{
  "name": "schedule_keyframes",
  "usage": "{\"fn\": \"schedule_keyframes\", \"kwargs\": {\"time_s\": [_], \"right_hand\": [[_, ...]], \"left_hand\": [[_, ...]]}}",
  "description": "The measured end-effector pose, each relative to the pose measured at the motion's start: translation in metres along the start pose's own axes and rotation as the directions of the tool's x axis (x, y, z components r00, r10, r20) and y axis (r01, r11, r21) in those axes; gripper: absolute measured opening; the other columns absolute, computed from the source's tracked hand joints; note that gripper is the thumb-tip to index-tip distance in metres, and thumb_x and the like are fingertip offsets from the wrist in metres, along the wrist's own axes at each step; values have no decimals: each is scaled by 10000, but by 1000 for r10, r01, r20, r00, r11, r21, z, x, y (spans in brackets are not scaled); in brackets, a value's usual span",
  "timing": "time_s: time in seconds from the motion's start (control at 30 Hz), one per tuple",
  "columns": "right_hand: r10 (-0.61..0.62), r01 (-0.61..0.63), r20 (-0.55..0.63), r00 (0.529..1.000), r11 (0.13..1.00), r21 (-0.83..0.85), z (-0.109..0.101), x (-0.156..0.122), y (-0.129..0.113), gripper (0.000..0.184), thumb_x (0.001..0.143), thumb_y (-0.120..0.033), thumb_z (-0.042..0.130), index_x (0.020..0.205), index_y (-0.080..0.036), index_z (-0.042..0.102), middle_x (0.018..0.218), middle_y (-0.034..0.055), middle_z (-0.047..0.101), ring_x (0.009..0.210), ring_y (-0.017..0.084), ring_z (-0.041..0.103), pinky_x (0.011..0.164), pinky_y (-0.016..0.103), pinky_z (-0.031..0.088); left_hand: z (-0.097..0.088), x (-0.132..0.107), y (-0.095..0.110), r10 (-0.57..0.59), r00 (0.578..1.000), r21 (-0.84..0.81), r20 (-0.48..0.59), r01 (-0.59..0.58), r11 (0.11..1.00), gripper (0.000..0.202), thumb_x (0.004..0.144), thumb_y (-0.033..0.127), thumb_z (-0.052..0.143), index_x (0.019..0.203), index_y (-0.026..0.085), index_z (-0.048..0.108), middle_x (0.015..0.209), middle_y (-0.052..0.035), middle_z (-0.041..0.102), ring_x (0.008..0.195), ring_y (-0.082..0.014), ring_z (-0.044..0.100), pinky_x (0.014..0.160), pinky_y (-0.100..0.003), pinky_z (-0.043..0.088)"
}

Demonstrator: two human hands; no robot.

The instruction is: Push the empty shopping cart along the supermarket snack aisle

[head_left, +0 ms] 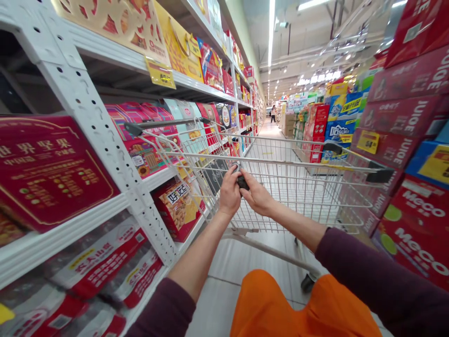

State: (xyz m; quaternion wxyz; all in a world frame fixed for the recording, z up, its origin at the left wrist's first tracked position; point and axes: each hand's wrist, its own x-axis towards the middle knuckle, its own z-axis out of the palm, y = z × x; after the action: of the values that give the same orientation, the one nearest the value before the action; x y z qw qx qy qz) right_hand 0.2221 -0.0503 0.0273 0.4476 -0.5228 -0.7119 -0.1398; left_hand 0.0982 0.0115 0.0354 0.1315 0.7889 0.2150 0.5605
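Note:
My left hand (230,193) and my right hand (257,194) meet in front of me, their fingers closed around a small black object (242,182). Most of it is covered by my fingers, and its kind cannot be made out. Just behind my hands stands a wire shopping cart (291,164), turned sideways across the aisle. Both hands are close to its near top rail; whether they touch it is unclear. I see no goods in the cart's basket.
White shelving (87,107) with boxed goods and price tags lines the left. Stacked red drink cartons (403,112) rise at the right. A cart wheel (307,282) is by my orange-clad knees (263,304). Far down the aisle stands a person (273,113).

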Motion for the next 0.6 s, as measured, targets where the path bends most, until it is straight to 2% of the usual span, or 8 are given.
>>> {"fn": "schedule_keyframes", "kwargs": {"time_s": [0.07, 0.13, 0.2, 0.27, 0.4, 0.47, 0.53, 0.6], "right_hand": [[76, -76, -13, 997, 997, 26, 11, 4, -10, 561, 921, -274, 371, 1447, -79, 375, 1454, 207, 455, 1345, 248, 444, 1068, 448, 427], [101, -102, -33, 994, 994, -31, 17, 10, -18, 547, 921, -314, 413, 1420, -89, 419, 1485, 212, 413, 1376, 287, 396, 1089, 516, 379], [74, -76, -26, 997, 990, -116, 20, 19, -25, 556, 898, -340, 492, 1414, -143, 438, 1503, 177, 402, 1409, 333, 328, 1103, 620, 291], [34, -32, 10, 999, 986, -162, 25, 28, -29, 577, 876, -344, 550, 1418, -182, 438, 1502, 153, 413, 1419, 358, 295, 1095, 681, 240], [-109, 117, 102, 989, 990, -76, 47, 48, -36, 539, 886, -220, 529, 1416, -170, 449, 1500, 173, 404, 1380, 279, 388, 1105, 513, 374], [-189, 199, 136, 973, 978, -66, 55, 63, -41, 507, 892, -124, 479, 1397, -158, 478, 1465, 166, 453, 1350, 234, 434, 1111, 417, 398], [-266, 285, 165, 950, 952, -109, 56, 82, -47, 500, 902, -66, 425, 1389, -153, 492, 1429, 139, 505, 1344, 214, 443, 1135, 386, 375], [-347, 377, 184, 920, 911, -165, 54, 104, -55, 498, 922, -63, 387, 1400, -168, 481, 1440, 102, 506, 1388, 217, 387, 1169, 419, 325]], "left_hand": [[8, 2, 9, -235, 972, -229, -2, 228, 946, 400, 853, 167, 404, 1197, 217, 603, 1391, -59, 572, 1326, -176, 487, 1149, -402, 362], [7, 5, 13, -381, 921, -441, 79, 375, 815, 445, 916, 235, 315, 1304, 223, 534, 1394, -39, 571, 1331, -157, 481, 1137, -376, 380], [-1, 8, 11, -422, 893, -569, 155, 430, 702, 508, 973, 331, 177, 1352, 216, 495, 1400, -39, 566, 1337, -148, 472, 1127, -359, 392], [-15, 10, 7, -422, 890, -614, 173, 432, 661, 587, 987, 401, 88, 1334, 202, 519, 1370, -57, 592, 1318, -153, 495, 1120, -363, 402], [-47, 8, -11, -392, 910, -564, 137, 397, 725, 610, 992, 432, 83, 1268, 208, 579, 1242, -76, 676, 1242, -183, 568, 1099, -422, 426], [-65, 6, -25, -418, 897, -485, 146, 433, 760, 586, 989, 433, 103, 1298, 215, 551, 1233, -79, 680, 1199, -201, 603, 1061, -449, 460], [-86, 5, -42, -461, 883, -333, 85, 462, 822, 502, 974, 407, 216, 1341, 216, 501, 1289, -89, 649, 1206, -221, 601, 1048, -462, 469], [-107, 6, -58, -427, 901, -53, -75, 424, 904, 475, 913, 347, 398, 1361, 209, 470, 1386, -109, 574, 1300, -255, 518, 1103, -493, 401]]}}
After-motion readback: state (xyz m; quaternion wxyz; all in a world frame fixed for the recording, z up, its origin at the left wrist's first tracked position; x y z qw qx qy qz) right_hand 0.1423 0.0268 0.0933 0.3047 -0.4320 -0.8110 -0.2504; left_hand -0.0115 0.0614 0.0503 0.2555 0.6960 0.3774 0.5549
